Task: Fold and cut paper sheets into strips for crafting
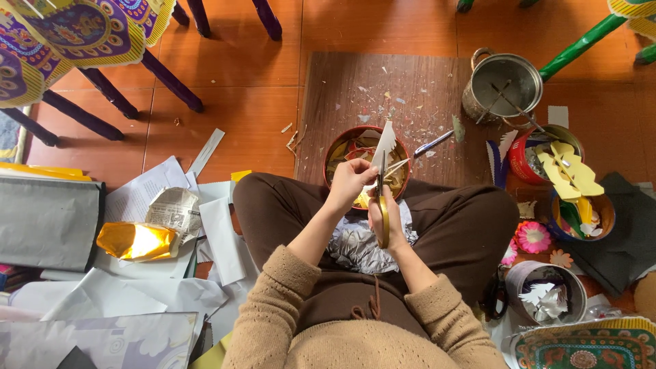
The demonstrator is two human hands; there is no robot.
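we sit cross-legged on the orange tiled floor [239,89] and cut a narrow white paper strip [384,145] over our lap. our left hand [349,183] pinches the lower end of the strip between thumb and fingertips, so the strip stands nearly upright above the red bowl [336,145]. our right hand [387,217] has its fingers curled tight through the yellow handles of the scissors [382,205], blades pointing up into the paper; how far the blades gape we cannot tell.

to cut well, we judge it best to keep the pinch close to the blades so the thin paper does not flop, to turn the paper and not the scissors, and to stay above the bowl so offcuts drop in.

the red bowl holds yellow and white paper scraps. a metal pot [502,85] on the wooden board [355,82] holds thin sticks. a red tin [521,158] and a blue tub [605,220] carry yellow cut-out shapes on sticks. a grey cup [519,277] near our right knee holds white cut-outs. crumpled silver foil [359,246] lies in our lap, and gold foil [135,240] rests among loose white sheets on our left.
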